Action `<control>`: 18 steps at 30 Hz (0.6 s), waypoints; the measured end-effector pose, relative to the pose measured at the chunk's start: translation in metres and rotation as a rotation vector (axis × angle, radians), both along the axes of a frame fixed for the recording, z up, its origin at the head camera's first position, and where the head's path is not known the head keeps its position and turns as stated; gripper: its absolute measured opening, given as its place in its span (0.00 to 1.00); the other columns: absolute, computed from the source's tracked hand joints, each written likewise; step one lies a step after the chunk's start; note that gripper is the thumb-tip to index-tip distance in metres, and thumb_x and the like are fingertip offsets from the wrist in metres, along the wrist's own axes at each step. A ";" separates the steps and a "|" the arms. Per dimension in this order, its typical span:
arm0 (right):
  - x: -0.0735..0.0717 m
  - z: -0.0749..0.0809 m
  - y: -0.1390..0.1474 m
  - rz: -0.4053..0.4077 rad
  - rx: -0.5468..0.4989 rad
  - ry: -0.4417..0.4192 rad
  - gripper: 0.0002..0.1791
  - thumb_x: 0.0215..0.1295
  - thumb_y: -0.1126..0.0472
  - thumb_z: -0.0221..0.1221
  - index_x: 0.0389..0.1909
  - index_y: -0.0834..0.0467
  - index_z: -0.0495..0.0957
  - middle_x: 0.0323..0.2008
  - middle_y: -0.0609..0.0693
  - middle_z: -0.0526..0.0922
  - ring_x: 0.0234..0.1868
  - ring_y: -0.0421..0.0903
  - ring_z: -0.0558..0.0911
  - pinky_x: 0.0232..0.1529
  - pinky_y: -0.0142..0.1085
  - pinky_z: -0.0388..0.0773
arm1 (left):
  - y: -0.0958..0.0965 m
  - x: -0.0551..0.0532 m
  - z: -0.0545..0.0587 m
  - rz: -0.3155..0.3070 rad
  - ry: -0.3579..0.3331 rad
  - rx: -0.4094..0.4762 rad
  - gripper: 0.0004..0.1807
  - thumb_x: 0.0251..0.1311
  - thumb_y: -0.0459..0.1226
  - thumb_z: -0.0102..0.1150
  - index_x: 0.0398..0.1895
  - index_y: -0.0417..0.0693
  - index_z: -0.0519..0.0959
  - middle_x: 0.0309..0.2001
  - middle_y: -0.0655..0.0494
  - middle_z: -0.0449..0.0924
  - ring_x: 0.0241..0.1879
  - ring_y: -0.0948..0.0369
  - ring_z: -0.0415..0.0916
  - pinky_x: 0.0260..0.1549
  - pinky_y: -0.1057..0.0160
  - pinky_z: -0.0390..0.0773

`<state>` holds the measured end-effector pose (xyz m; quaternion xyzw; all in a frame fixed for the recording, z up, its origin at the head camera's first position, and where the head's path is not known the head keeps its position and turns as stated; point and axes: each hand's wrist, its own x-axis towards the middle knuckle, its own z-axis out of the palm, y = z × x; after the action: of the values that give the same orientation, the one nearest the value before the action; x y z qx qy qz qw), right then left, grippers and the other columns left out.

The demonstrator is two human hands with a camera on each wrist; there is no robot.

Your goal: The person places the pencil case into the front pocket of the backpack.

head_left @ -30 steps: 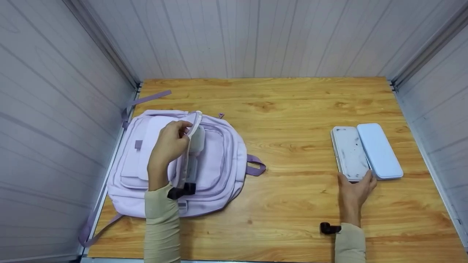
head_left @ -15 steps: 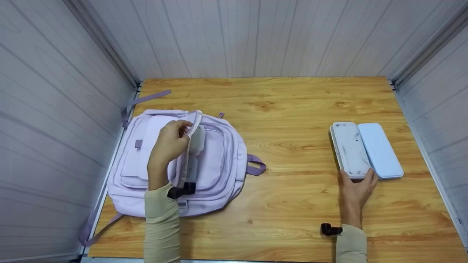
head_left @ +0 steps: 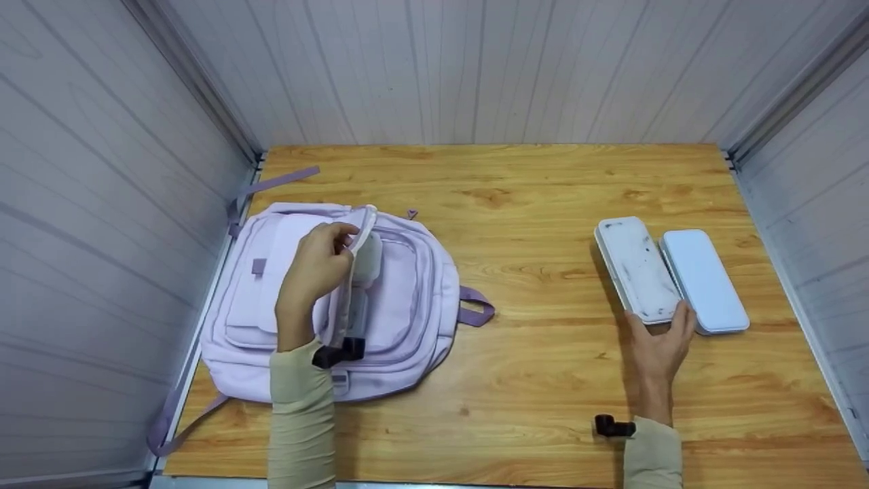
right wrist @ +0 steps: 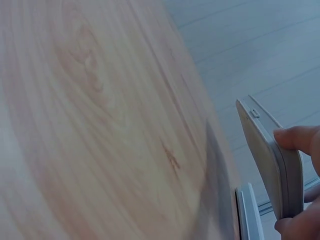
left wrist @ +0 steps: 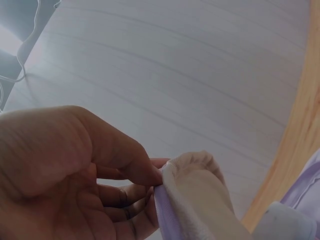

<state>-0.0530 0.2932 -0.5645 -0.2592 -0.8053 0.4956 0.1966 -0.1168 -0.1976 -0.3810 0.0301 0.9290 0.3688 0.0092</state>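
On the left lies a lilac backpack [head_left: 400, 299] with its front pocket unzipped. My left hand [head_left: 316, 265] pinches the pocket's flap edge [head_left: 364, 231] between thumb and fingers and holds it up; the left wrist view shows this pale lining [left wrist: 200, 195] close. Inside the pocket a whitish box [head_left: 368, 261] shows, with a clear-looking case [head_left: 356, 312] below it. At the right, my right hand [head_left: 660, 350] grips the near end of a white pencil case [head_left: 638, 268] with grey smudges, thumb and fingers at its sides. In the right wrist view the pencil case [right wrist: 270, 160] is tilted above the table.
A light blue case [head_left: 706, 282] lies on the wooden table [head_left: 536, 380] just right of the white one. Pale panels stand at the back [head_left: 441, 75] and both sides. Purple straps [head_left: 282, 180] trail from the backpack, and its top loop [head_left: 475, 307] points right.
The right hand has lifted the white pencil case and shifted it up and left, widening the gap to the blue case. The left hand keeps its place on the flap.
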 end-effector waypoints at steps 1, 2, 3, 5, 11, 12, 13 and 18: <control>0.000 0.001 -0.001 0.006 0.005 0.017 0.51 0.54 0.56 0.68 0.74 0.58 0.49 0.74 0.56 0.48 0.74 0.48 0.48 0.72 0.40 0.47 | 0.000 0.000 0.000 -0.001 -0.004 0.000 0.21 0.55 0.26 0.43 0.51 0.34 0.78 0.40 0.41 0.77 0.41 0.50 0.72 0.42 0.53 0.72; 0.000 0.002 -0.002 0.012 0.015 0.034 0.51 0.53 0.57 0.68 0.74 0.59 0.50 0.74 0.57 0.49 0.74 0.49 0.49 0.72 0.41 0.48 | 0.001 0.000 0.000 -0.001 -0.008 -0.001 0.21 0.56 0.26 0.43 0.51 0.34 0.78 0.40 0.41 0.77 0.41 0.51 0.72 0.42 0.54 0.72; 0.000 0.002 -0.003 0.018 0.027 0.047 0.51 0.53 0.58 0.68 0.74 0.60 0.50 0.73 0.58 0.50 0.74 0.50 0.49 0.72 0.41 0.48 | 0.001 0.000 0.001 -0.001 -0.012 -0.001 0.21 0.56 0.26 0.43 0.52 0.35 0.78 0.40 0.42 0.77 0.41 0.51 0.72 0.42 0.54 0.72; 0.000 0.004 -0.005 0.031 0.039 0.064 0.51 0.52 0.59 0.69 0.73 0.60 0.51 0.73 0.60 0.50 0.74 0.51 0.49 0.72 0.42 0.48 | 0.001 0.000 0.000 0.000 -0.015 -0.001 0.21 0.56 0.26 0.43 0.52 0.35 0.78 0.40 0.42 0.77 0.41 0.51 0.71 0.42 0.55 0.71; -0.002 0.009 -0.014 0.078 0.022 0.086 0.51 0.52 0.61 0.69 0.74 0.58 0.51 0.74 0.58 0.49 0.75 0.50 0.48 0.72 0.41 0.47 | 0.001 0.000 0.000 0.004 -0.010 0.004 0.21 0.55 0.26 0.43 0.51 0.34 0.78 0.40 0.42 0.77 0.40 0.51 0.71 0.42 0.55 0.71; -0.003 0.010 -0.016 0.092 0.014 0.094 0.51 0.52 0.62 0.69 0.74 0.58 0.51 0.74 0.58 0.48 0.75 0.50 0.48 0.72 0.40 0.47 | 0.000 0.000 0.000 0.003 -0.009 0.004 0.21 0.55 0.25 0.43 0.51 0.34 0.78 0.40 0.42 0.77 0.40 0.51 0.71 0.42 0.55 0.71; -0.003 0.010 -0.018 0.106 0.009 0.097 0.51 0.52 0.62 0.69 0.74 0.58 0.51 0.74 0.58 0.48 0.75 0.50 0.48 0.72 0.41 0.47 | 0.000 0.000 -0.001 0.002 -0.007 0.004 0.21 0.55 0.25 0.43 0.51 0.34 0.78 0.40 0.41 0.77 0.40 0.51 0.71 0.42 0.54 0.71; -0.002 0.012 -0.026 0.160 0.000 0.094 0.50 0.52 0.63 0.69 0.74 0.57 0.51 0.74 0.60 0.45 0.74 0.53 0.47 0.72 0.44 0.44 | 0.000 0.000 -0.001 -0.003 -0.004 0.003 0.21 0.55 0.25 0.43 0.51 0.34 0.78 0.40 0.41 0.77 0.40 0.50 0.72 0.42 0.54 0.71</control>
<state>-0.0552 0.2672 -0.5525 -0.1704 -0.8132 0.5216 0.1940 -0.1168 -0.1976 -0.3816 0.0308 0.9284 0.3701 0.0119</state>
